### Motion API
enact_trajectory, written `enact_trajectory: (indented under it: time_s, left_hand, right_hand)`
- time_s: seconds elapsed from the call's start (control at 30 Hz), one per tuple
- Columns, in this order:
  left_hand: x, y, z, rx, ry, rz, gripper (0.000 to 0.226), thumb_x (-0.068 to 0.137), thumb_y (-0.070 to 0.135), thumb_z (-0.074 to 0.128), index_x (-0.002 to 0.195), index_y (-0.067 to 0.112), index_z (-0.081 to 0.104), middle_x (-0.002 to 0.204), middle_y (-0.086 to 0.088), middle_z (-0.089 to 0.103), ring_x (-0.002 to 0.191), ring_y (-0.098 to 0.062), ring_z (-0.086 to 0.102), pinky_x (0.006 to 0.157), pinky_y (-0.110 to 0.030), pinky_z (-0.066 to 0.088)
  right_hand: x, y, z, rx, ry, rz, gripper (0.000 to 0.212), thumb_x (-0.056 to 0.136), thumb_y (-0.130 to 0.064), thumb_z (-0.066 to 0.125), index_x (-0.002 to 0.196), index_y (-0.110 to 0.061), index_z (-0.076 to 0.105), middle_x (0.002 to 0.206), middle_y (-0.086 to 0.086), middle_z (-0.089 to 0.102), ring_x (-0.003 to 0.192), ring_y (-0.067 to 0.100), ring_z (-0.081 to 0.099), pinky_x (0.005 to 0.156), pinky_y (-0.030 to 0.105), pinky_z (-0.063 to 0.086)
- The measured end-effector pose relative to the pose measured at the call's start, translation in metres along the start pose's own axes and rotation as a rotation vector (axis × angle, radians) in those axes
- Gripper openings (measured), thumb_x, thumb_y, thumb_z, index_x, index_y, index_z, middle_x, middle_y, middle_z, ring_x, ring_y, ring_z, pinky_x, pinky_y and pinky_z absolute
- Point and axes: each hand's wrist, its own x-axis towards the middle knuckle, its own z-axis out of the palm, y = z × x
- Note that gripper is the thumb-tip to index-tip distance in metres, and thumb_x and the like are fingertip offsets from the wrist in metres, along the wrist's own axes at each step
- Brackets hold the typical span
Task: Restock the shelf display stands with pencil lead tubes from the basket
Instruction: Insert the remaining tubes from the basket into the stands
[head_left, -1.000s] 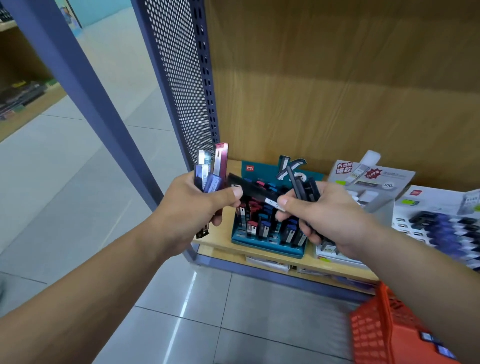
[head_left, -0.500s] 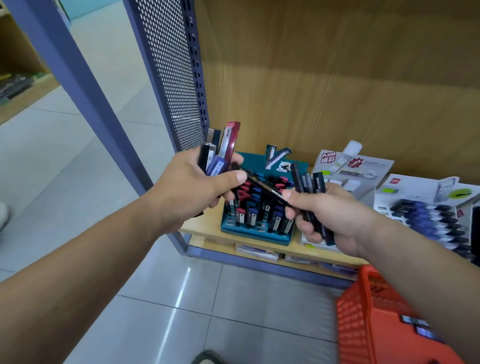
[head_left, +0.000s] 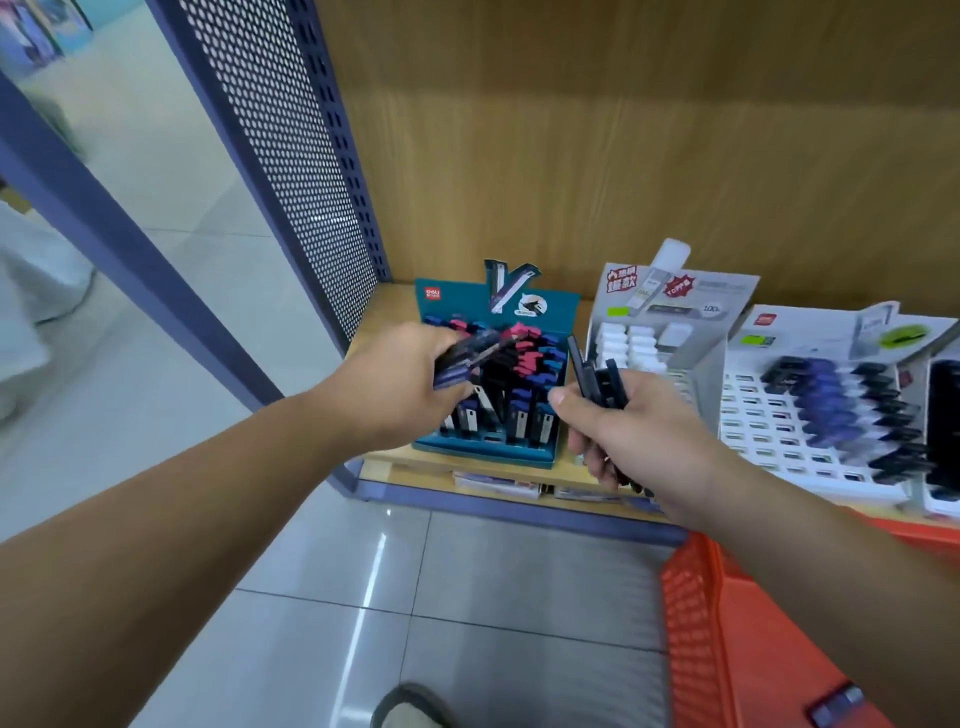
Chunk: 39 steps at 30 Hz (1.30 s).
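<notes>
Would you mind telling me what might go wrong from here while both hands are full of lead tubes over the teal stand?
1. The left hand grips several tubes in a loose fan above the teal stand; one may slip and knock the standing tubes.
2. The right hand holds a dark bundle past the shelf edge; a dropped tube would probably hit the floor, not the orange basket.

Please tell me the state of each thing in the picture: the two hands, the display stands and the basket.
Left hand: grip closed on several tubes, over the teal stand.
Right hand: grip closed on a bundle of dark tubes.
Teal stand: mostly filled.
White grid stand: many slots empty.
Orange basket: on the floor, few tubes visible.
</notes>
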Motion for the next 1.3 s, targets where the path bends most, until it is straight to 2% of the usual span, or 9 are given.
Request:
enact_trajectory:
  time_s: [0.37, 0.53, 0.67, 0.73, 0.83, 0.93, 1.0, 1.13, 1.3]
  left_hand:
    - [0.018, -0.003, 0.025, 0.001, -0.065, 0.043, 0.02, 0.093, 0.029, 0.074, 0.082, 0.016, 0.064, 0.078, 0.0, 0.063, 0.068, -0.016, 0.06, 0.057, -0.03, 0.045]
    - [0.018, -0.002, 0.029, 0.052, -0.065, 0.104, 0.026, 0.091, 0.026, 0.076, 0.072, 0.026, 0.058, 0.078, 0.006, 0.058, 0.069, -0.011, 0.056, 0.059, -0.031, 0.042]
    - [0.022, 0.0, 0.033, 0.193, -0.062, 0.132, 0.015, 0.089, 0.028, 0.075, 0.08, 0.02, 0.067, 0.084, 0.006, 0.058, 0.078, -0.015, 0.057, 0.069, -0.041, 0.053]
    - [0.023, 0.005, 0.032, 0.196, -0.078, 0.118, 0.018, 0.087, 0.031, 0.078, 0.078, 0.02, 0.066, 0.083, 0.006, 0.058, 0.079, -0.016, 0.057, 0.069, -0.038, 0.051]
    - [0.016, 0.015, 0.021, 0.007, -0.046, -0.01, 0.021, 0.086, 0.031, 0.082, 0.078, 0.019, 0.066, 0.079, 0.001, 0.063, 0.069, -0.013, 0.06, 0.063, -0.03, 0.049]
    - [0.003, 0.033, 0.007, -0.502, 0.077, -0.159, 0.015, 0.089, 0.031, 0.08, 0.085, 0.017, 0.074, 0.068, -0.003, 0.066, 0.056, -0.012, 0.057, 0.052, -0.024, 0.048]
    - [-0.004, 0.047, 0.001, -0.711, 0.046, -0.201, 0.021, 0.089, 0.037, 0.078, 0.082, 0.018, 0.072, 0.067, -0.002, 0.065, 0.056, -0.012, 0.056, 0.049, -0.023, 0.046]
    - [-0.015, 0.051, -0.001, -0.75, -0.084, -0.19, 0.019, 0.092, 0.03, 0.077, 0.092, 0.012, 0.074, 0.072, -0.002, 0.067, 0.059, -0.013, 0.056, 0.05, -0.021, 0.045]
    - [-0.021, 0.014, -0.016, -0.886, 0.01, -0.303, 0.008, 0.095, 0.011, 0.072, 0.102, 0.009, 0.075, 0.06, 0.002, 0.061, 0.054, -0.013, 0.049, 0.047, -0.021, 0.041]
  right_hand:
    - [0.006, 0.016, -0.007, 0.153, -0.003, 0.072, 0.019, 0.098, -0.028, 0.07, 0.104, -0.01, 0.067, 0.057, 0.006, 0.055, 0.057, 0.022, 0.057, 0.046, 0.029, 0.049]
    - [0.002, 0.014, -0.013, 0.16, -0.012, 0.073, 0.016, 0.097, -0.026, 0.072, 0.1, -0.011, 0.067, 0.061, 0.007, 0.055, 0.057, 0.022, 0.057, 0.047, 0.03, 0.049]
    - [-0.003, 0.011, -0.018, 0.141, -0.068, 0.065, 0.015, 0.095, -0.026, 0.074, 0.098, -0.012, 0.068, 0.065, 0.008, 0.053, 0.051, 0.019, 0.051, 0.043, 0.026, 0.041]
    - [-0.008, 0.009, -0.021, 0.155, -0.146, 0.063, 0.018, 0.093, -0.024, 0.076, 0.103, -0.013, 0.066, 0.066, 0.007, 0.052, 0.054, 0.02, 0.049, 0.043, 0.028, 0.037]
    - [-0.014, 0.007, -0.024, 0.181, -0.237, 0.087, 0.024, 0.092, -0.02, 0.077, 0.105, -0.011, 0.059, 0.07, 0.009, 0.052, 0.057, 0.022, 0.047, 0.045, 0.03, 0.034]
    - [-0.016, 0.002, -0.024, 0.068, -0.28, 0.02, 0.018, 0.094, -0.018, 0.074, 0.099, -0.01, 0.059, 0.071, 0.011, 0.055, 0.061, 0.025, 0.052, 0.045, 0.03, 0.036]
    - [-0.015, -0.003, -0.018, -0.03, -0.275, -0.03, 0.018, 0.093, -0.019, 0.075, 0.1, -0.008, 0.062, 0.071, 0.007, 0.061, 0.063, 0.024, 0.057, 0.044, 0.03, 0.038]
    - [-0.015, -0.017, -0.001, -0.061, -0.277, -0.079, 0.02, 0.09, -0.02, 0.08, 0.101, -0.012, 0.066, 0.078, 0.007, 0.072, 0.062, 0.021, 0.065, 0.042, 0.027, 0.04]
    - [-0.015, -0.026, -0.001, 0.241, -0.204, 0.005, 0.021, 0.097, -0.018, 0.069, 0.114, -0.007, 0.063, 0.096, 0.022, 0.077, 0.06, 0.027, 0.064, 0.04, 0.023, 0.032]
